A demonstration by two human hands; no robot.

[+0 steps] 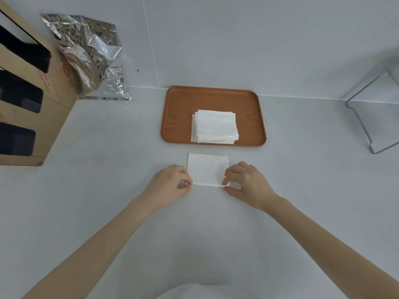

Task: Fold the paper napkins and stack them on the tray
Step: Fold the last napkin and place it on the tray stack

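A white paper napkin lies flat on the pale counter, just in front of an orange-brown tray. On the tray sits a stack of folded white napkins, toward its near side. My left hand pinches the napkin's near left corner with curled fingers. My right hand pinches the near right corner between thumb and fingers. Both forearms reach in from the bottom of the view.
A cardboard box with black cut-outs stands at the left, with a crumpled silver foil bag behind it against the wall. A metal wire rack stands at the right edge.
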